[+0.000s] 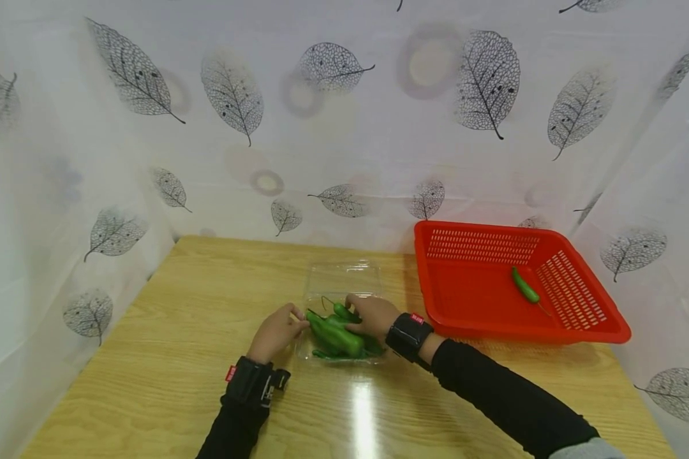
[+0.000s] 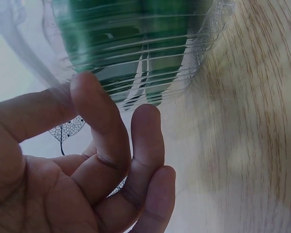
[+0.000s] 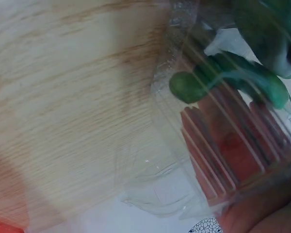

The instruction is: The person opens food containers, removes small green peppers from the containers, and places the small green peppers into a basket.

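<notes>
A clear plastic clamshell box (image 1: pixel 344 278) lies with its lid folded back on the wooden table. Several green peppers fill its base, among them a large pepper (image 1: pixel 334 336) lying slantwise. My left hand (image 1: pixel 277 333) pinches the box's left rim between thumb and index finger, the other fingers loosely bent beside the ribbed wall (image 2: pixel 211 36). Reaching in from the right, my right hand (image 1: pixel 376 316) has thumb and fingers around a smaller pepper (image 1: pixel 344 312) at the back. In the right wrist view, fingers show through the clear wall beneath a curved green pepper (image 3: pixel 186 87).
Right of the box stands a red plastic basket (image 1: pixel 465 306) with slotted walls, one thin green pepper (image 1: pixel 525 285) on its floor. A leaf-printed white curtain (image 1: pixel 344 140) surrounds the wooden table (image 1: pixel 207 299) at the back and sides.
</notes>
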Tool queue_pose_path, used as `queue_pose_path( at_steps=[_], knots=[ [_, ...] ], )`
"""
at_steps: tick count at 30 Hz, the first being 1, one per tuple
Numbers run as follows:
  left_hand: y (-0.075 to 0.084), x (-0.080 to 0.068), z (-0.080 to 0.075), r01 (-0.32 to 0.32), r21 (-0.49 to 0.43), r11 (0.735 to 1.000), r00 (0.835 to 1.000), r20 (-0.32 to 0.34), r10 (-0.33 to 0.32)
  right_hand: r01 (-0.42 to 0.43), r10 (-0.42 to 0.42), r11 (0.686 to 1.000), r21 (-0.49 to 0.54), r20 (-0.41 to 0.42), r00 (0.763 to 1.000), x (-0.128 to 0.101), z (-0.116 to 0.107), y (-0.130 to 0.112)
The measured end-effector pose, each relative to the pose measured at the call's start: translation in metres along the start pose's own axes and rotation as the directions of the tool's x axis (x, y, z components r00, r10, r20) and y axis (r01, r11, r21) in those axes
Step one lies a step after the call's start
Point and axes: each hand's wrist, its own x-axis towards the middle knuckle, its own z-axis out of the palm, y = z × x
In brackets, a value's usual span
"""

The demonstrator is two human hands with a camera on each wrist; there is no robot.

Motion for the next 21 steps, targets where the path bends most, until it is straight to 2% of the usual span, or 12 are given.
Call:
queue_pose_path(
  at_steps=[9, 21],
  knots=[
    [0.0004, -0.0009, -0.0006, -0.007, 0.006, 1.000, 1.000, 0.002, 0.007, 0.005, -0.004, 1.000, 0.005, -0.056, 0.998, -0.0012, -0.0036, -0.0021],
    [-0.0003, -0.0009, -0.0003, -0.008, 0.005, 1.000, 1.000, -0.006, 0.008, 0.024, -0.027, 0.999, -0.044, -0.062, 0.998, 0.0017, -0.0014, -0.0034]
  ],
)
